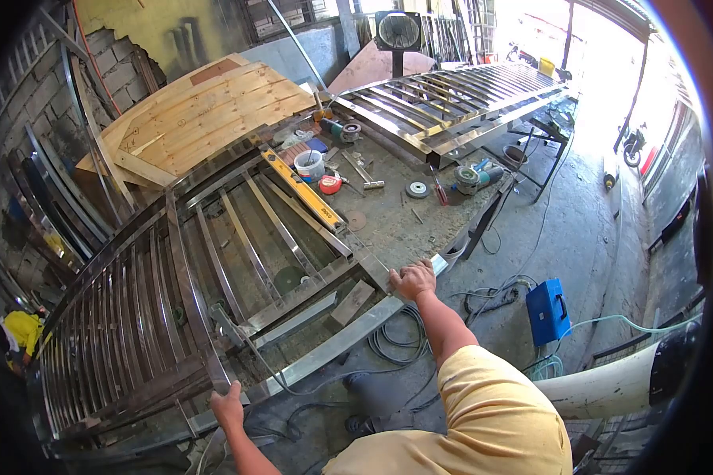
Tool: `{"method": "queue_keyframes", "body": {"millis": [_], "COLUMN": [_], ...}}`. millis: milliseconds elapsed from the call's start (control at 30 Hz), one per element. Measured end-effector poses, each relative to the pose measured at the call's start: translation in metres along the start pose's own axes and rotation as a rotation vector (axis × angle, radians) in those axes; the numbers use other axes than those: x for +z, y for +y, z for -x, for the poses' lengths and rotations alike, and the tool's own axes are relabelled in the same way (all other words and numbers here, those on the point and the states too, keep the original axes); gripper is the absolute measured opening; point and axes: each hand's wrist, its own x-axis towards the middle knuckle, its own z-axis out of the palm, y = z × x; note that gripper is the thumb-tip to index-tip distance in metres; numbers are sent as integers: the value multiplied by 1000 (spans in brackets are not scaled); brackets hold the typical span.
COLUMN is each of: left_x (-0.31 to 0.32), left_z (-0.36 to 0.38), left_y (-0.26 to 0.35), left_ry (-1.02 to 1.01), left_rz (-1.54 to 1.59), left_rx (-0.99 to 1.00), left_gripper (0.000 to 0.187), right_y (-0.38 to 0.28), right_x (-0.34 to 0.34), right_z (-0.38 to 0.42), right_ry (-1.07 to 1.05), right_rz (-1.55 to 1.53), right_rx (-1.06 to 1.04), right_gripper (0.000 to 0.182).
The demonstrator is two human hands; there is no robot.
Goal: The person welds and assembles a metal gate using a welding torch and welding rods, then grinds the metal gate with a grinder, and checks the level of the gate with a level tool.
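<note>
A large metal grille frame (188, 294) with many parallel bars lies over the workbench in front of me. My left hand (228, 405) is closed around the near end of one of its crosswise bars, thumb on top. At the bench's near edge, my right hand (413, 279) has its fingers curled over the near end of the frame's right-hand bar; its fingertips are partly hidden. A yellow spirit level (299, 188) lies along the frame's right side. Near my right hand, a short block (351, 305) sits among the bars.
Angle grinders (477, 177), a white bucket (309, 166), a red tape measure (329, 184) and a grinding disc (417, 190) lie on the bench. Behind stands another metal frame (451, 95). Cables (396, 340) and a blue machine (548, 312) occupy the floor. A person in yellow (22, 332) is at far left.
</note>
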Motion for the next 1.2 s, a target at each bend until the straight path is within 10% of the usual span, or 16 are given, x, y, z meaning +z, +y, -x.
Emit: {"method": "queue_keyframes", "body": {"millis": [733, 833, 900, 1000, 1200], "left_x": [21, 83, 170, 267, 365], "left_z": [49, 81, 155, 237, 349], "left_y": [99, 130, 181, 248, 300], "left_ry": [185, -46, 291, -403, -889], "left_rz": [-799, -520, -407, -615, -643], "left_rx": [-200, -11, 508, 586, 912], "left_gripper": [80, 88, 47, 46, 53], "right_y": [18, 25, 39, 66, 214], "right_x": [1, -13, -27, -33, -44], "right_z": [0, 2, 3, -6, 8], "right_ry": [27, 25, -9, -170, -3], "right_rz": [-61, -116, -214, -441, -475], "right_rx": [-207, -298, -438, -604, -741], "right_gripper": [59, 57, 59, 61, 54]}}
